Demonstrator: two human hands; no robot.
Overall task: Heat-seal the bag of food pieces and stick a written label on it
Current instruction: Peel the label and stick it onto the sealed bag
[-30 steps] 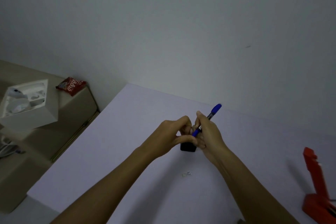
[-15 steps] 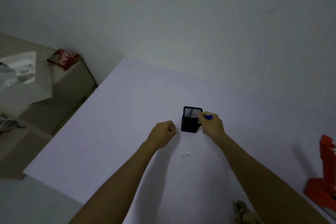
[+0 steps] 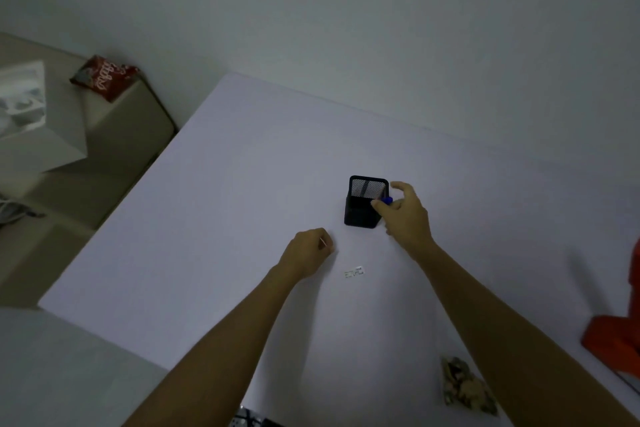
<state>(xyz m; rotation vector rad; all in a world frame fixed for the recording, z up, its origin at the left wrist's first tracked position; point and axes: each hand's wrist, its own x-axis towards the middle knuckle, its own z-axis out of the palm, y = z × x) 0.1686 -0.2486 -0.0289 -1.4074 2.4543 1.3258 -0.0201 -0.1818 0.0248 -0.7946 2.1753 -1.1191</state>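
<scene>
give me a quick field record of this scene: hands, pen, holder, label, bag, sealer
left hand: fingers curled, pinching a small pale sticker, low over the table
right hand: fingers loosely spread beside the pen holder, by the pen's blue cap
blue pen: only its cap shows, at the holder's right rim
pen holder: black mesh, square, upright
paper scrap: small, white, flat on the table between the arms
bag of food pieces: lying near the right forearm
heat sealer: red, at right edge, partly out of frame
</scene>
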